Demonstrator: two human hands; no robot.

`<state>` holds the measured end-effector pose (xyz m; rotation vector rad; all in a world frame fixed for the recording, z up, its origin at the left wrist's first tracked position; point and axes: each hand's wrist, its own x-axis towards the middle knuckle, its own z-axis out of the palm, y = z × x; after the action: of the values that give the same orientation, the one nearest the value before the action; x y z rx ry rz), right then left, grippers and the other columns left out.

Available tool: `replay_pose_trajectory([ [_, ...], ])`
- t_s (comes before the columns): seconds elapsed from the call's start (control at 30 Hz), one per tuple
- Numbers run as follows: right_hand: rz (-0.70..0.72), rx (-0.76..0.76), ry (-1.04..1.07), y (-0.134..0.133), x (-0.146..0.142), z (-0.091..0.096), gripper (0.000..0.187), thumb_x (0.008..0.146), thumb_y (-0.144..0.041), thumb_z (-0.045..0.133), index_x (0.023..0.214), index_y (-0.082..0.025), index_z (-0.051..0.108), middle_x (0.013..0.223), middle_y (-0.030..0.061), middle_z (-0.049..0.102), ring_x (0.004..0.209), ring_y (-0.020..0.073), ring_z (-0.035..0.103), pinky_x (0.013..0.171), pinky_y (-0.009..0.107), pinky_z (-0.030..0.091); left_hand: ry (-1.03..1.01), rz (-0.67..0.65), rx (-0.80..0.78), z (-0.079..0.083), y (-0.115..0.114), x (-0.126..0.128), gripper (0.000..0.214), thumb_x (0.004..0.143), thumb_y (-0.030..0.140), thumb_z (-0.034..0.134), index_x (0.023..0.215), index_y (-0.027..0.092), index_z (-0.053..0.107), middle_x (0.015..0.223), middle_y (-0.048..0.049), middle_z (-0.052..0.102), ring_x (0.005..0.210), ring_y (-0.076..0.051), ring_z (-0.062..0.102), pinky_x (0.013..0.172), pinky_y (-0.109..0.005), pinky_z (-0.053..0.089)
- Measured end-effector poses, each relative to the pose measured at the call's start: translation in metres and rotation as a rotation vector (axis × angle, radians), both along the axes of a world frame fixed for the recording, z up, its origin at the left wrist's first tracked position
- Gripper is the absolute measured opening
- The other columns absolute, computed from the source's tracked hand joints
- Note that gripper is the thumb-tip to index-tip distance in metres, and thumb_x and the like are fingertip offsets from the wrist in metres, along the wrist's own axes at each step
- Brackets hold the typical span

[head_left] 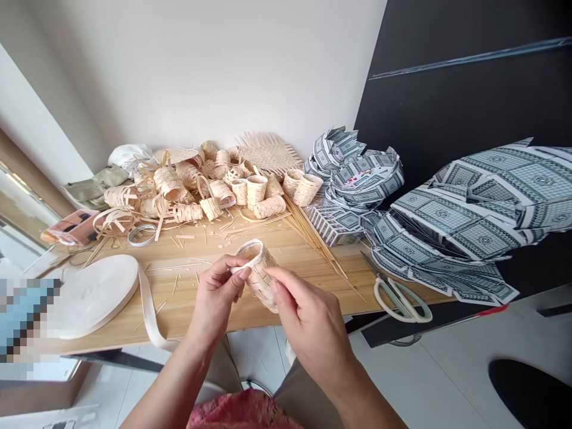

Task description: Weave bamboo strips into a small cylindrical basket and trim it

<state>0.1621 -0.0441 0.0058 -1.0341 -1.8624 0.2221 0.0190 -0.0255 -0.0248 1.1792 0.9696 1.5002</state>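
Note:
A small woven basket [259, 279] of pale wood strips is held tilted over the table's front edge, its mouth facing up and away. White tape edges its rim. My left hand [218, 292] pinches the taped rim between thumb and fingers. My right hand [308, 313] has its thumb and index finger closed against the basket's right side; whether a strip is between them I cannot make out. A wide roll of white tape [96, 292] lies at the left, its loose end hanging over the table edge.
Several woven baskets [167, 182] and strips are heaped along the wall. Thin sticks [313, 232] lie beside them. Scissors [402, 301] rest at the right front edge, near folded playing-card structures [482, 208]. A small tape ring [142, 235] lies at the left.

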Motion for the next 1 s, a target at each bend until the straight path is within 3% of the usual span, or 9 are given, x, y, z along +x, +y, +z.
replay_pose_trajectory([
  [0.13, -0.070, 0.052, -0.017, 0.0003, -0.0007, -0.0043, 0.021, 0.083, -0.012, 0.044, 0.082, -0.019, 0.064, 0.070, 0.0026, 0.068, 0.052, 0.0130, 0.058, 0.049, 0.022, 0.039, -0.025, -0.024, -0.021, 0.0007, -0.0020, 0.0022, 0.009, 0.075, 0.027, 0.063, 0.078, 0.018, 0.062, 0.051, 0.0074, 0.038, 0.044, -0.003, 0.031, 0.042, -0.017, 0.022],
  [0.43, -0.094, 0.164, -0.010, 0.0039, -0.0013, -0.0078, 0.020, 0.083, -0.010, 0.046, 0.083, -0.017, 0.065, 0.066, 0.0012, 0.067, 0.050, 0.0099, 0.057, 0.049, 0.019, 0.037, -0.085, -0.065, -0.024, 0.0035, -0.0036, 0.0064, 0.005, 0.076, 0.023, 0.063, 0.076, 0.018, 0.064, 0.055, 0.0067, 0.039, 0.044, -0.002, 0.031, 0.042, -0.016, 0.021],
  [1.0, -0.085, 0.138, -0.013, 0.0001, -0.0015, -0.0055, 0.022, 0.083, -0.009, 0.044, 0.084, -0.018, 0.064, 0.067, 0.0011, 0.067, 0.053, 0.0114, 0.060, 0.051, 0.021, 0.038, -0.022, -0.053, 0.031, 0.0015, -0.0070, 0.0051, 0.004, 0.078, 0.023, 0.061, 0.078, 0.021, 0.064, 0.062, 0.0063, 0.042, 0.045, 0.000, 0.034, 0.041, -0.014, 0.024],
])
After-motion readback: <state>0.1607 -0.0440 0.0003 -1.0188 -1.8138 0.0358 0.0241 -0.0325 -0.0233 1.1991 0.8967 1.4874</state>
